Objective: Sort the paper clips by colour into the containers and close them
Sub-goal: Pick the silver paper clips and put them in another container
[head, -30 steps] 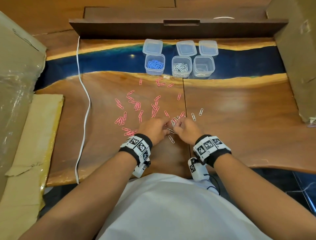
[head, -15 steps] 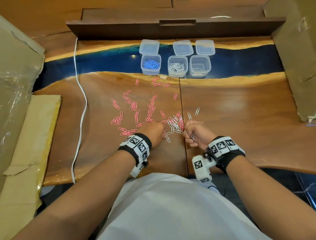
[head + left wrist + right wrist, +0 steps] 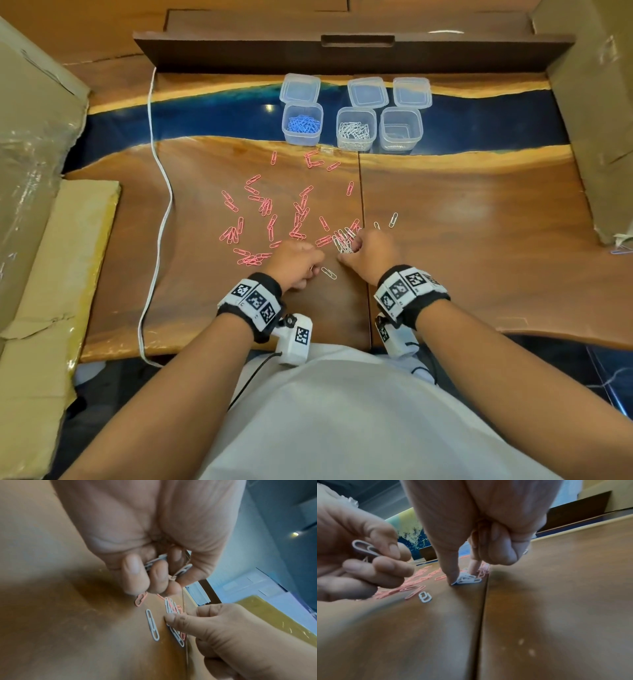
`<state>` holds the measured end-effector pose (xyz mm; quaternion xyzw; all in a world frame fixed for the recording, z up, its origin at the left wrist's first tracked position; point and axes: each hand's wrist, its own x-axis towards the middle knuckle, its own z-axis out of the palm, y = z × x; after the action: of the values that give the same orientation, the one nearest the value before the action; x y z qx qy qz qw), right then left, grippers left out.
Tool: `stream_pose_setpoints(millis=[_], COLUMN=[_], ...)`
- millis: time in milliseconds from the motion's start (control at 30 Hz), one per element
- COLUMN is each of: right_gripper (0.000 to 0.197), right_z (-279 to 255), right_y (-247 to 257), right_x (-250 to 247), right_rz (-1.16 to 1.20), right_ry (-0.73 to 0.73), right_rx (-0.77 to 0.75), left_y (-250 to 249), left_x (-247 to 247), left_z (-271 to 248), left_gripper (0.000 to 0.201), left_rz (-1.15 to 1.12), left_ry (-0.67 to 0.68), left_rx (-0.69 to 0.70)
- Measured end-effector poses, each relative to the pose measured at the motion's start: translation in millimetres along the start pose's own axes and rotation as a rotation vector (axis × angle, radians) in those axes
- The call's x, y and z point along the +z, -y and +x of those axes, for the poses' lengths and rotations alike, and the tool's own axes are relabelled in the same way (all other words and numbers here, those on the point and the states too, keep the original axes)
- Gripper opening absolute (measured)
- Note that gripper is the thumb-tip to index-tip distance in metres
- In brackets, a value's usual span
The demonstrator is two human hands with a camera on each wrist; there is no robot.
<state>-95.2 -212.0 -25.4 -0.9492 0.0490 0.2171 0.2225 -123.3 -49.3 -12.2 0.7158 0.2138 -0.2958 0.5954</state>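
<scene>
Hands, two, bare, side by side at the near middle of the table (image 3: 479,274).

Left hand (image 3: 294,262): fingers curled round a small bundle of white clips (image 3: 155,561) already gathered; knuckles low, just above the wood.

Pink clips (image 3: 267,219): many, scattered loose across the table ahead of the left hand and out to its left; none sorted yet.

Single white clip (image 3: 329,273): flat on the wood between the two hands, touched by neither.

White clip heap (image 3: 344,241): small pile, a few pink ones mixed in at its edge.

Right hand (image 3: 370,255): thumb and a fingertip planted on either side of the heap, pinching it together; other fingers tucked in.

Two stray white clips (image 3: 393,220): just beyond the right hand.

Containers, far side, lids off behind them: blue-clip tub (image 3: 302,124), white-clip tub (image 3: 356,129), third tub (image 3: 400,127) looking empty.

Handling note, by my reckoning: the step is collecting the remaining white clips. Best to pinch low and lift slowly so the pink ones fall away, pick up the single clip and the two strays, then carry both handfuls to the white-clip tub together.
</scene>
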Motion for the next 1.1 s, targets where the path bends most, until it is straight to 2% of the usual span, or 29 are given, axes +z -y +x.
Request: stream_pose_setpoints(millis=[133,200,267,333,400,433,500,567,600,700,800,900,967,1100], right_gripper=[0.014,0.015,0.015,0.02,0.02,0.02,0.016,0.014,0.013,0.019,0.03,0.033,0.035,0.04], right_z=[1.6,1.1,1.7,1.4,0.9,1.8,1.0,-1.3,-2.9,-8.1,-8.5,-6.1,-3.1,3.8], right_y=[10.1,11.9,9.2,4.3,-0.3,-3.4,-11.1,-21.4,-25.4,-30.0,-27.3,-23.7,-21.4,-12.1], right_x=[3.5,2.7,0.6,-3.3,-10.0,-13.3,-20.9,-27.8,-31.3,-35.4,-32.7,-31.1,-32.3,-42.0], right_rz=[-0.003,-0.004,0.018,0.067,0.193,0.33,0.797,1.211,1.317,1.444,1.377,1.316,1.302,1.228], right_ry=[0.03,0.05,0.05,0.039,0.032,0.045,0.14,0.257,0.305,0.351,0.286,0.272,0.277,0.284], right_rx=[0.037,0.036,0.01,-0.016,-0.011,0.021,0.185,0.298,0.299,0.25,0.241,0.237,0.237,0.209], left_y=[1.7,0.3,-1.1,-3.0,-1.6,-0.3,3.9,3.5,1.7,-5.6,-9.8,-9.2,-9.5,-21.6], left_x=[-1.6,-2.0,-1.7,0.3,1.4,1.5,1.5,2.2,3.2,10.3,13.8,12.8,12.0,10.3], left_z=[2.5,4.5,7.3,8.7,11.0,12.2,16.0,18.5,19.1,18.8,15.3,13.7,12.9,17.7], left_gripper=[0.027,0.028,0.028,0.021,0.012,0.012,0.014,0.009,0.007,0.012,0.015,0.019,0.021,0.025], left_rz=[-0.206,-0.212,-0.127,0.093,0.448,0.636,0.907,1.015,1.052,1.199,1.304,1.287,1.149,0.423], left_ry=[0.003,0.003,0.033,0.052,0.054,0.067,0.105,0.12,0.123,0.143,0.176,0.189,0.165,0.086], left_rx=[-0.025,-0.045,-0.048,0.019,0.191,0.266,0.359,0.393,0.399,0.401,0.394,0.389,0.348,0.167])
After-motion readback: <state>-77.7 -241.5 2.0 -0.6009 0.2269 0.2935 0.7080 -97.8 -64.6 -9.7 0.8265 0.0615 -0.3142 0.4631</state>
